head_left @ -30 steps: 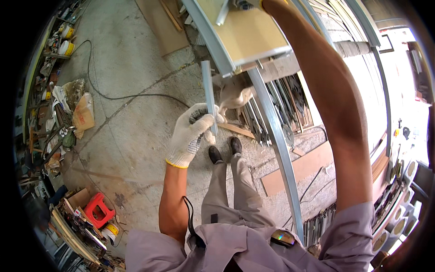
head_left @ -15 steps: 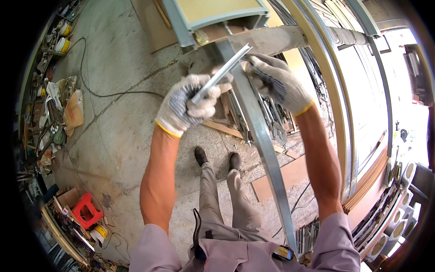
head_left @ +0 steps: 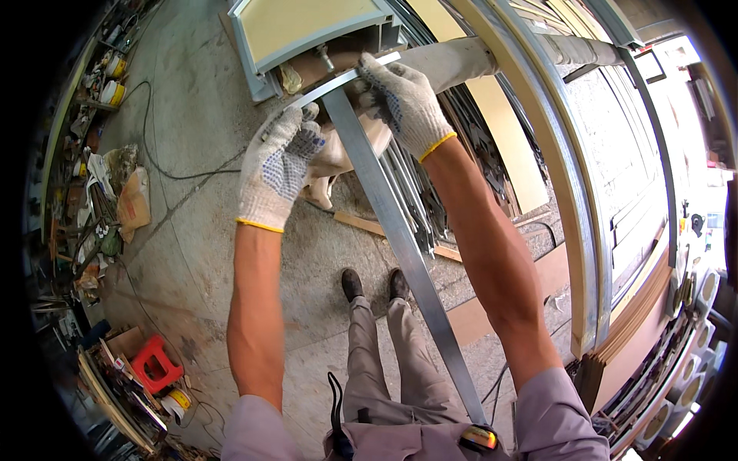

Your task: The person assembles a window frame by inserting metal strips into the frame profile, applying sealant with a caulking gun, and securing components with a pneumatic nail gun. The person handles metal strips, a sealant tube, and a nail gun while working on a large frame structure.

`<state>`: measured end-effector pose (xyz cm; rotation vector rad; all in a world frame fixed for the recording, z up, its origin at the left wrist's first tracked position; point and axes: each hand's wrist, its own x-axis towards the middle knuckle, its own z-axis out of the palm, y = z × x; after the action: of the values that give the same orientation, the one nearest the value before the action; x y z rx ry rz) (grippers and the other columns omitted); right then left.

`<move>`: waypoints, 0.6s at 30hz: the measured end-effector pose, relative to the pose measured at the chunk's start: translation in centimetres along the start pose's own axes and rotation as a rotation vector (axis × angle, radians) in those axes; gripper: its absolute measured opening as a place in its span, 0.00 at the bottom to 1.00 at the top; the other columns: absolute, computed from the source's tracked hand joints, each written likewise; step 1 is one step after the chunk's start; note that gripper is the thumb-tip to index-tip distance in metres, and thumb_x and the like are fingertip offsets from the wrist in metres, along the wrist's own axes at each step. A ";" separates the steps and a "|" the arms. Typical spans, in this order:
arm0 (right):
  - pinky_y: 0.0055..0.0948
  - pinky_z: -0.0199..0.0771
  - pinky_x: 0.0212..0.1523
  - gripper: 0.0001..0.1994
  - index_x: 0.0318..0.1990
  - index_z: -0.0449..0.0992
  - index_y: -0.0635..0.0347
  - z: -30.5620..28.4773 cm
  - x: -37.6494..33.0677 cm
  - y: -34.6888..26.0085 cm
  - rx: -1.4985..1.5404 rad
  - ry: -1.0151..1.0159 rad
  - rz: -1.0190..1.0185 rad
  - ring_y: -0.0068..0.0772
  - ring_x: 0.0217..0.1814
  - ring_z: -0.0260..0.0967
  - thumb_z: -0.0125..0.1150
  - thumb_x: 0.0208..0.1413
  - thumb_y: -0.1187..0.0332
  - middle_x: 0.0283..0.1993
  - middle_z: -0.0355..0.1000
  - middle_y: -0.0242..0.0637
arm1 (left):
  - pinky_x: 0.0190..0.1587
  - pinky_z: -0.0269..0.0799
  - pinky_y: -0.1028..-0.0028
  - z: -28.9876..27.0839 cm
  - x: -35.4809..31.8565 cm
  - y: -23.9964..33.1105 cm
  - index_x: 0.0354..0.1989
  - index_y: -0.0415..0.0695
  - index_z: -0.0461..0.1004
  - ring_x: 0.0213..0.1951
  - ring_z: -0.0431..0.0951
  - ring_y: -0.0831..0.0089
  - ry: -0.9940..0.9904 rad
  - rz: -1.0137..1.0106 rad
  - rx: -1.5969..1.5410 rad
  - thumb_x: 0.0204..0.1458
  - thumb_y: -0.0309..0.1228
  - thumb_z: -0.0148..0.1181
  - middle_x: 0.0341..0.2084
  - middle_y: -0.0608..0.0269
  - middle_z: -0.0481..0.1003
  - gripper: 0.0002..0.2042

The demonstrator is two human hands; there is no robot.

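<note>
**Both hands now on the strip**

L hand (head_left: 278, 170) closed round the short metal strip (head_left: 338, 79)'s lower end; R hand (head_left: 402, 101), up on the frame a sec ago, now grips its top end w/ me. Strip sits across the long rail (head_left: 400, 238), under the yellow panel (head_left: 307, 23) — steadier for lining up.

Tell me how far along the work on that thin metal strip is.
Done: both gloved hands have the thin metal strip up at the end of the grey and yellow framed panel. In hand: the left hand grips its lower end and the right hand its upper end, crossing the long metal bar. Left: the strip does not look seated on the panel; the joint is hidden.
</note>
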<state>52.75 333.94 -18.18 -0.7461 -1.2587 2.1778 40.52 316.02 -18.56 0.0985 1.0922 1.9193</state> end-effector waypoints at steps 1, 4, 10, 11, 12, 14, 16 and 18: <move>0.22 0.72 0.28 0.18 0.39 0.79 0.66 0.1 0.1 -0.2 -0.016 0.016 0.006 0.21 0.26 0.72 0.69 0.61 0.56 0.30 0.78 0.35 | 0.43 0.83 0.72 -0.3 0.3 -0.7 0.49 0.40 0.78 0.39 0.82 0.71 0.042 0.012 -0.003 0.64 0.33 0.60 0.42 0.54 0.82 0.11; 0.23 0.74 0.31 0.19 0.41 0.80 0.68 0.2 0.9 0.2 0.016 0.056 0.023 0.23 0.28 0.74 0.69 0.61 0.56 0.32 0.80 0.37 | 0.43 0.82 0.71 -0.1 0.9 -1.0 0.48 0.40 0.78 0.38 0.82 0.72 0.039 0.021 -0.084 0.65 0.32 0.59 0.41 0.57 0.82 0.10; 0.23 0.74 0.34 0.19 0.41 0.81 0.69 -0.2 0.9 0.0 0.010 0.050 -0.028 0.21 0.31 0.74 0.68 0.61 0.56 0.33 0.80 0.37 | 0.33 0.77 0.75 1.7 2.1 -1.3 0.45 0.39 0.78 0.27 0.73 0.76 0.161 -0.072 -0.122 0.65 0.37 0.60 0.29 0.65 0.77 0.13; 0.23 0.74 0.33 0.19 0.41 0.81 0.70 -0.2 0.8 0.1 0.000 0.048 -0.047 0.21 0.31 0.73 0.68 0.61 0.56 0.33 0.79 0.36 | 0.33 0.76 0.75 2.3 1.8 -1.2 0.45 0.39 0.78 0.29 0.74 0.76 0.161 -0.053 -0.127 0.64 0.37 0.61 0.30 0.64 0.77 0.12; 0.22 0.73 0.33 0.20 0.41 0.81 0.70 -0.1 0.7 0.3 -0.037 0.082 -0.085 0.20 0.31 0.72 0.68 0.61 0.56 0.32 0.79 0.35 | 0.34 0.76 0.76 2.7 1.5 -1.2 0.44 0.38 0.77 0.30 0.75 0.76 0.161 -0.035 -0.132 0.63 0.36 0.63 0.31 0.63 0.77 0.12; 0.22 0.73 0.32 0.20 0.42 0.82 0.71 -0.2 0.9 0.3 -0.077 0.090 -0.044 0.19 0.30 0.72 0.68 0.61 0.56 0.31 0.79 0.35 | 0.32 0.73 0.77 3.7 1.5 -1.2 0.42 0.38 0.76 0.30 0.73 0.77 0.192 0.001 -0.126 0.63 0.36 0.63 0.30 0.64 0.75 0.12; 0.23 0.74 0.30 0.20 0.42 0.82 0.72 -0.5 0.9 0.3 -0.074 0.078 -0.057 0.20 0.29 0.72 0.67 0.61 0.56 0.31 0.79 0.36 | 0.26 0.70 0.79 4.8 1.6 -1.5 0.39 0.40 0.76 0.24 0.68 0.80 0.252 0.037 -0.101 0.65 0.39 0.59 0.25 0.69 0.72 0.13; 0.24 0.75 0.29 0.21 0.41 0.81 0.72 -0.2 0.4 -0.2 -0.078 0.057 -0.065 0.20 0.28 0.73 0.66 0.62 0.56 0.30 0.79 0.37 | 0.24 0.68 0.81 4.9 1.7 -1.8 0.37 0.42 0.75 0.22 0.65 0.82 0.267 0.074 -0.058 0.66 0.41 0.58 0.21 0.72 0.68 0.14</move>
<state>52.61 334.43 -18.18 -0.7819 -1.3272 2.0520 42.94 320.82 -17.40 -0.1563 1.2199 2.0712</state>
